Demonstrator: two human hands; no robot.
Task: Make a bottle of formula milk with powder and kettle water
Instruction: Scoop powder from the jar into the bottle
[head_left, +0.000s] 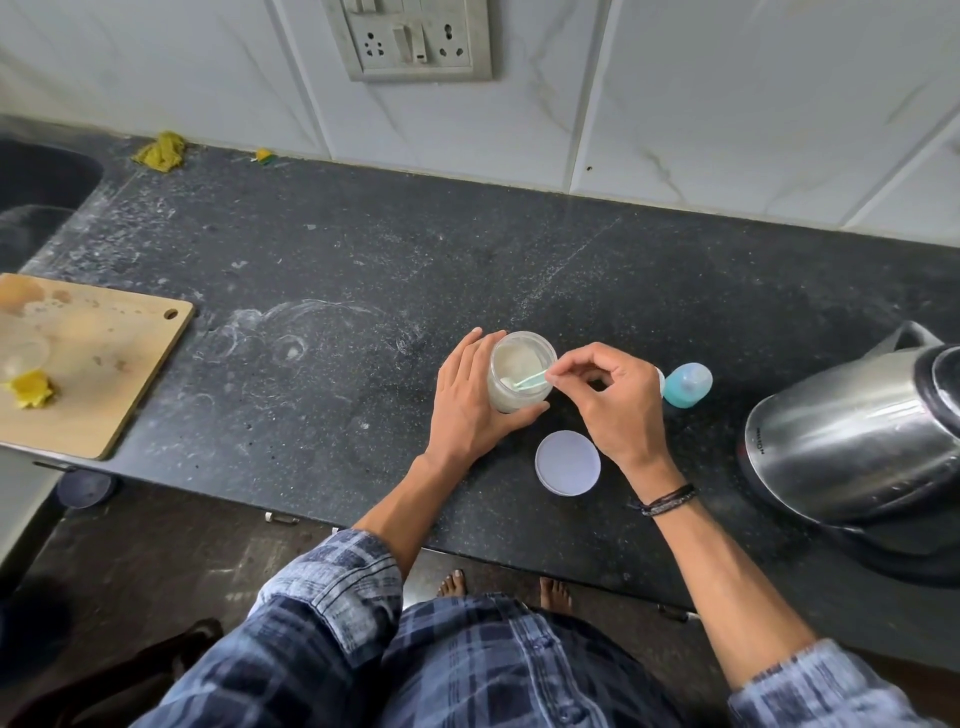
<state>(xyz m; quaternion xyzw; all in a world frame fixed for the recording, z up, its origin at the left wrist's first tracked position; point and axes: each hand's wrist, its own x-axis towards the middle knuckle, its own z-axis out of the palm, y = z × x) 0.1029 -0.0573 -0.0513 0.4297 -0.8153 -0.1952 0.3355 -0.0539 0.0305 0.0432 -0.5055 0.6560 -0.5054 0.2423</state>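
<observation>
An open clear jar (519, 371) of white powder stands upright on the dark countertop (322, 291). My left hand (470, 400) grips the jar from its left side. My right hand (615, 400) pinches the handle of a pale green scoop (530, 383), whose bowl lies inside the jar mouth. The jar's round white lid (568, 462) lies flat in front of the jar. Partly hidden behind my right hand is a baby bottle with a blue cap (687, 384). A steel electric kettle (857, 441) sits on its base at the right.
A wooden cutting board (104, 374) with a yellow scrap and a clear lid lies at the left edge. The sink (36, 187) is at the far left. A yellow cloth (161, 150) lies by the tiled wall, under a socket panel (408, 39).
</observation>
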